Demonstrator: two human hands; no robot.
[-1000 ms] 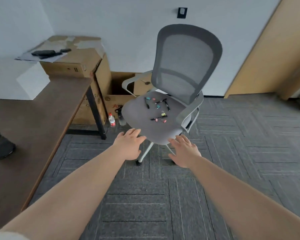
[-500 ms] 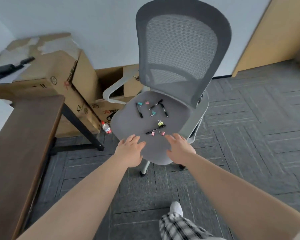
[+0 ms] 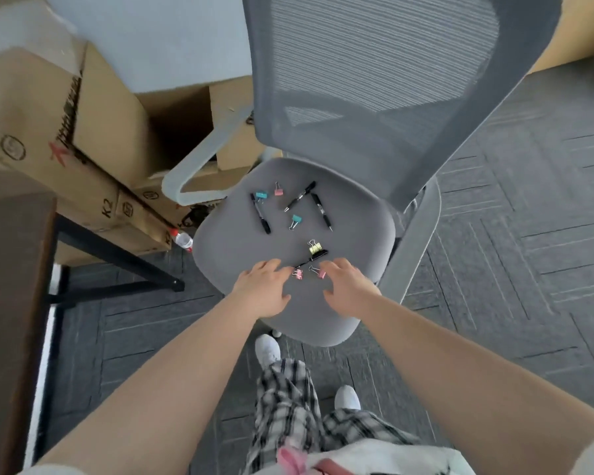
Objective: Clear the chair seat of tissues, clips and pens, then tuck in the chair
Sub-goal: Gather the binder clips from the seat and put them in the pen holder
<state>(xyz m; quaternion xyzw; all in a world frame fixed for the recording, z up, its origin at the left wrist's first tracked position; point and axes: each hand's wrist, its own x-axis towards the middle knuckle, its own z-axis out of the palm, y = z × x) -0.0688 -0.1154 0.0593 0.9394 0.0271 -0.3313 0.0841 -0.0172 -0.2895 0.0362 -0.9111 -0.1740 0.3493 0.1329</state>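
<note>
A grey mesh-back office chair fills the middle, its seat (image 3: 234, 248) strewn with small items. Three black pens (image 3: 260, 214) lie toward the back of the seat, and another black pen (image 3: 311, 259) lies near the front under a gold clip (image 3: 315, 248). Blue clips (image 3: 295, 220) and pink clips (image 3: 298, 273) are scattered among them. No tissues are visible. My left hand (image 3: 264, 289) hovers over the front of the seat, fingers spread, fingertips beside a pink clip. My right hand (image 3: 348, 289) is just right of it, also spread, holding nothing.
A dark wooden desk (image 3: 11, 286) with black legs stands at the left. Cardboard boxes (image 3: 48, 132) are stacked behind it against the wall. A small plastic bottle (image 3: 182, 238) lies on the carpet by the chair. My feet in white shoes are under the seat's front edge.
I have stepped closer to the chair and the view has tilted down. Both hands have moved from in front of the seat to above its front part, near the pink clips.
</note>
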